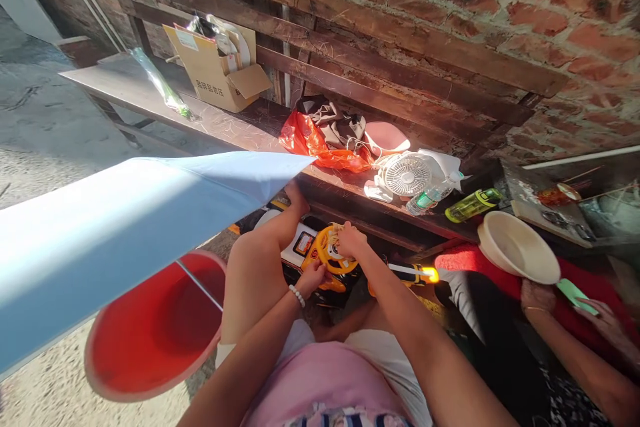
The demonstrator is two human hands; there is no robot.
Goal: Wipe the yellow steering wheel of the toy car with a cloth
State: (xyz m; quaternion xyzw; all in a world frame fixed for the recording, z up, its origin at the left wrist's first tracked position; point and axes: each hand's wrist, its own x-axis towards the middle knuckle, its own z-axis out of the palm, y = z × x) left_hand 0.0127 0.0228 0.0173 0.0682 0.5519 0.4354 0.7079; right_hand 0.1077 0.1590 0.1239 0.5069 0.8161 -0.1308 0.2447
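Observation:
A yellow toy steering wheel (320, 255) sits on a white, yellow and black ride-on toy car (300, 243) between my legs. My left hand (314, 278), a white bead bracelet on its wrist, has its fingers closed on the wheel's lower left rim. On the wheel's upper right part presses my right hand (351, 240), fingers curled. Something small, pale yellowish and crumpled shows under those fingers; I cannot tell what it is. Part of the toy's body lies hidden behind my leg and forearms.
A red bucket (115, 353) stands left, under a light-blue umbrella edge (150, 213). The wooden bench (240, 130) bears a cardboard box (210, 83), red bag (305, 137), white fan (407, 175) and bottles. At right, another person holds a beige basin (545, 257) and a green object (577, 297).

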